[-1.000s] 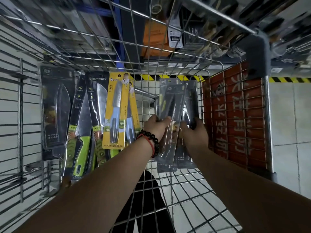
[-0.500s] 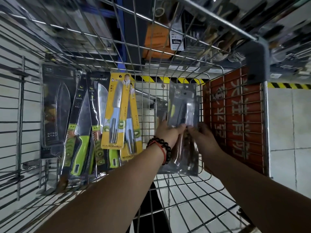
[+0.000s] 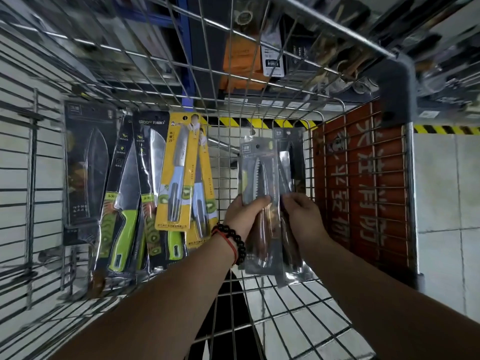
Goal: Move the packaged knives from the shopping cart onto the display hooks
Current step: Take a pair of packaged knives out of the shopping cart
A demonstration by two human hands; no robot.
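Packaged knives (image 3: 262,203) upright, tips up — gripped mid-length by both hands, left (image 3: 244,214), right (image 3: 304,216)

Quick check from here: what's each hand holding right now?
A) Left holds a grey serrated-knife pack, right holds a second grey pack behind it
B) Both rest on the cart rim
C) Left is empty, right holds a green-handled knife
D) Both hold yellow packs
A: the left hand grips the front grey pack with the serrated blade, and the right hand pinches the rear grey pack beside it.
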